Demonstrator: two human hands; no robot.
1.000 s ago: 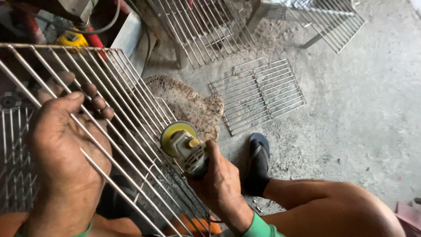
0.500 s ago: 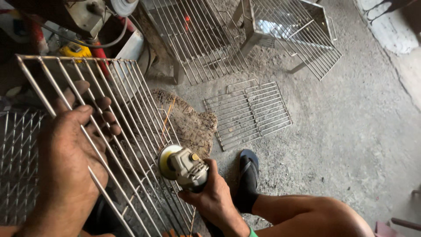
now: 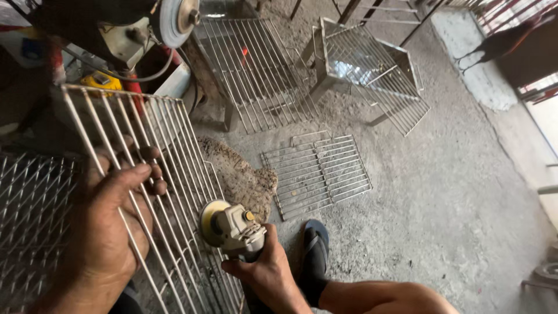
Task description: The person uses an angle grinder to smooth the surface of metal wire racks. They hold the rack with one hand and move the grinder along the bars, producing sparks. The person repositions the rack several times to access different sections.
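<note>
mesh panel [image 3: 29,221] far left. left hand [image 3: 113,224] now lower on the wire rack [image 3: 151,174], fingers clamped through the bars, thumb on top, rack tilted up off the floor. angle grinder [image 3: 232,228] has shifted toward the rack's near edge, yellow disc touching the wires; right hand [image 3: 264,273] fingers wrapped tight on its body. so grinding contact looks live. sandalled foot [image 3: 315,256] just right, smaller rack [image 3: 317,174] flat on floor beyond.

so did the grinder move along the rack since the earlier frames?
Cannot tell: the camera itself shifted. The angle grinder sits at the wire rack's right edge, right hand gripping it, as before.
</note>
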